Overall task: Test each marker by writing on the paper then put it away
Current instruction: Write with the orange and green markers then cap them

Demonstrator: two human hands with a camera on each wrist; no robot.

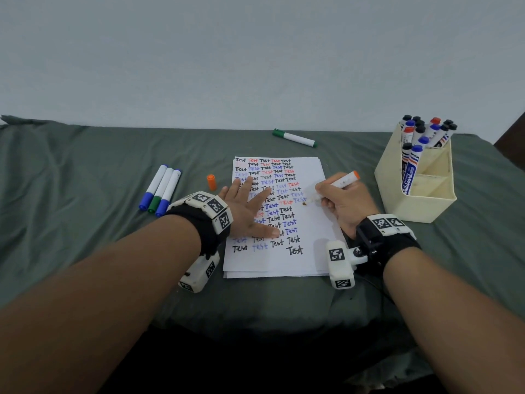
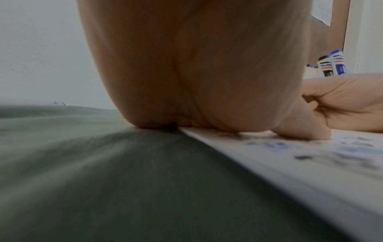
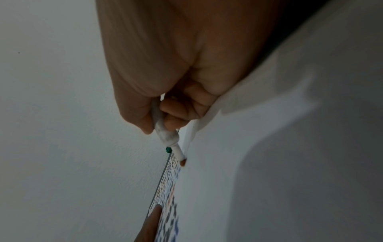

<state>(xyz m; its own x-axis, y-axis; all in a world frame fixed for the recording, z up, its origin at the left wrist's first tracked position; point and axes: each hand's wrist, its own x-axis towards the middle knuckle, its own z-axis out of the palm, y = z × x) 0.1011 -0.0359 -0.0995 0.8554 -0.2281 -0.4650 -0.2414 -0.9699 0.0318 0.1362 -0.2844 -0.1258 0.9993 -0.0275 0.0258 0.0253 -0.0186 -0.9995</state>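
A white paper [image 1: 312, 234] covered with rows of "Test" in black, red and blue lies on the green cloth. My left hand [image 1: 250, 206] presses flat on its left part with fingers spread; in the left wrist view the palm [image 2: 207, 73] rests on the paper's edge [image 2: 269, 157]. My right hand [image 1: 338, 200] grips an uncapped orange marker [image 1: 342, 182], whose tip [image 3: 183, 162] touches the paper [image 3: 269, 163] at a small orange mark [image 1: 304, 203]. Its orange cap [image 1: 211, 182] stands on the cloth left of the paper.
Three capped markers [image 1: 160, 190], two blue and one green, lie on the left. A green marker [image 1: 294, 137] lies beyond the paper. A cream holder [image 1: 417, 183] with several markers stands at the right. The wall is close behind.
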